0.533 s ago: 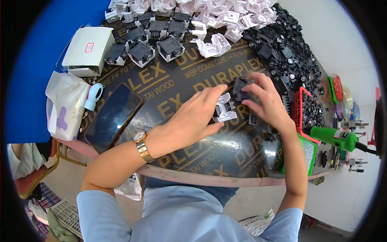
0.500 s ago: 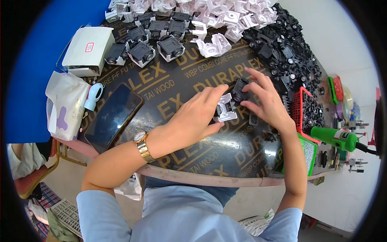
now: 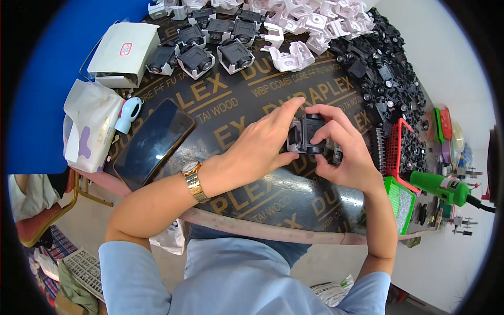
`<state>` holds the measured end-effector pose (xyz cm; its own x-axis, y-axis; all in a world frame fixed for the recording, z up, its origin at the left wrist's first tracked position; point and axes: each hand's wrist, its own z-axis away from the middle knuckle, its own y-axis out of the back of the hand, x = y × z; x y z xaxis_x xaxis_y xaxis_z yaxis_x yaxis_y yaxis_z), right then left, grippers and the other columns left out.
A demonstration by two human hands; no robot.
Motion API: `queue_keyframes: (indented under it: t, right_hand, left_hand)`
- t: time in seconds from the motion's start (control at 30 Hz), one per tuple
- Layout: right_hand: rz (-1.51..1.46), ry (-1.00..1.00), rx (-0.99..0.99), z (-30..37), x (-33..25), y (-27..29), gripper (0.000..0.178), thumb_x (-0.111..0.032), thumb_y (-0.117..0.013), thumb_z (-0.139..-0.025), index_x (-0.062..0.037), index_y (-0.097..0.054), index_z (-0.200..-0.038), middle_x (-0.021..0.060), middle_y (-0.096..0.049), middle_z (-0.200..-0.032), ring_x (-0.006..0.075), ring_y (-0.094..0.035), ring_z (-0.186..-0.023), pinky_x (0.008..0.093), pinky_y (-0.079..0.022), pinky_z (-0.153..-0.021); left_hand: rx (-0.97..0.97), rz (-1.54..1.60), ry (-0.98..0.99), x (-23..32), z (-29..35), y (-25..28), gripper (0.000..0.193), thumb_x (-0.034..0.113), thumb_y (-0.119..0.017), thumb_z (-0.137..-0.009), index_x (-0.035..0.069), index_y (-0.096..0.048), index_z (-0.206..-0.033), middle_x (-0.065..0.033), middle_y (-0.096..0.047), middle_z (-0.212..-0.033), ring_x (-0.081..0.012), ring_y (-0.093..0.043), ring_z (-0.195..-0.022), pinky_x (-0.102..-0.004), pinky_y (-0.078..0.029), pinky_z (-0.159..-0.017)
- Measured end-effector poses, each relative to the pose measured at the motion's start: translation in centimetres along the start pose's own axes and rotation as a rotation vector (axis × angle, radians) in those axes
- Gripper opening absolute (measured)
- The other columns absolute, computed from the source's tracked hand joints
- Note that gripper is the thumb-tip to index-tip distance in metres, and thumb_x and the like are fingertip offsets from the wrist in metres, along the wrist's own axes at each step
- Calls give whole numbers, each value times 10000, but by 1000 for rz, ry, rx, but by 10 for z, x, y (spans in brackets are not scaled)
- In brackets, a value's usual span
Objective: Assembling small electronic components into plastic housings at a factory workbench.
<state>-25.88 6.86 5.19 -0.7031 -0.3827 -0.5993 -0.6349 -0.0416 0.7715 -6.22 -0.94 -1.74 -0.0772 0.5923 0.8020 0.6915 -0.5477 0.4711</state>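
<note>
At mid-table my left hand [image 3: 252, 143] is closed, thumb and fingers gripping a white plastic bracket [image 3: 300, 148] from its left side. A black camera-like module [image 3: 314, 127] sits against the bracket, its rounded ends toward the far and near sides. My right hand [image 3: 349, 155] pinches this module from the right with curled fingers. Whether the module is fully seated in the bracket is hidden by my fingers. A small dark part [image 3: 337, 155] lies beside my right thumb.
Finished-looking black-and-white assemblies [image 3: 235, 55] stand at the back, near piled white brackets [image 3: 315, 23]. Black parts [image 3: 386, 68] heap at the right, by a red basket [image 3: 394, 149], green tray [image 3: 395, 207] and green power tool [image 3: 441, 188]. A phone [image 3: 152, 142] and white box [image 3: 123, 52] are left.
My right hand has brought the black module left and down onto the white bracket, turning it; before, the two were apart. The view has shifted slightly.
</note>
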Motion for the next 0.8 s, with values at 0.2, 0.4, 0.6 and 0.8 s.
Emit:
queue_keyframes:
  t: [0.2,0.4,0.6,0.8]
  right_hand:
    - [-7,-34,-16,0,3,-5,311,49,-698,-667,-42,-519,-905,171,-517,-1305,380,-577,-1106,400,-518,-889]
    - [24,-17,-16,0,3,-5,308,42,-698,-662,-37,-510,-893,175,-519,-1299,385,-576,-1100,403,-518,-884]
    - [21,24,51,1,7,-16,313,33,-712,-657,-34,-509,-885,177,-530,-1318,392,-584,-1102,400,-520,-877]
    - [62,-40,-32,7,14,-16,286,-14,-726,-708,-44,-526,-910,175,-491,-1427,436,-492,-1291,498,-384,-1113]
  left_hand:
    - [-22,18,8,-1,-1,-1,961,0,-829,-698,86,-283,-1483,-222,-613,-1208,-374,-641,-1112,-438,-545,-901]
    - [-26,11,7,-1,-1,-1,966,-3,-829,-698,92,-281,-1487,-221,-614,-1213,-373,-641,-1111,-440,-545,-904]
    - [-21,26,19,-1,-2,2,931,-13,-827,-702,103,-303,-1463,-221,-627,-1195,-371,-648,-1105,-442,-553,-912]
    - [-51,88,41,3,-5,2,844,-23,-821,-702,92,-360,-1400,-186,-601,-1243,-363,-643,-1106,-429,-551,-926]
